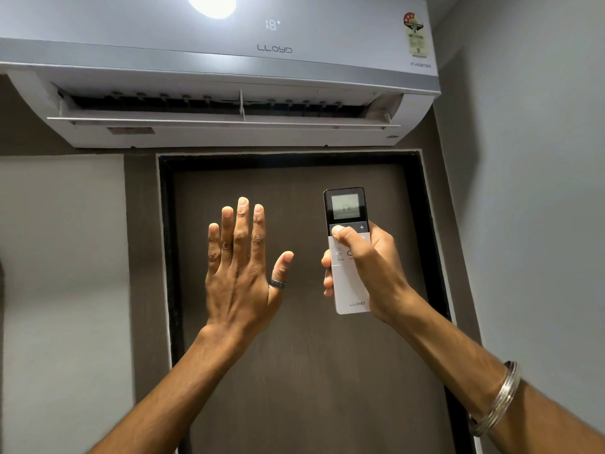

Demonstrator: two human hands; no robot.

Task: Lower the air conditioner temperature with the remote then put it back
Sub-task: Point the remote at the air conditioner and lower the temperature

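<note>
The right hand [363,267] is raised in front of a dark brown door [294,355], wrapped around a slim Lloyd remote [348,250] held upright and aimed up at the air conditioner [212,93] mounted on the wall above the door frame. The fingers curl round the remote's left edge and the thumb [343,235] lies across its face, the tip pressing on the dark button strip just left of the plus key, right under the small grey screen. The remote's white lower end with the brand name sticks out below the palm. A stack of metal bangles [497,398] sits on that forearm. The left hand [242,267] is up beside it, well apart from the remote, flat and empty with the back facing us, fingers straight and close together, thumb splayed out with a dark ring [277,283] on it. The air conditioner's front panel shows 18 on its display [271,25], its lower flap stands open, and a bright light glares off its top edge.
</note>
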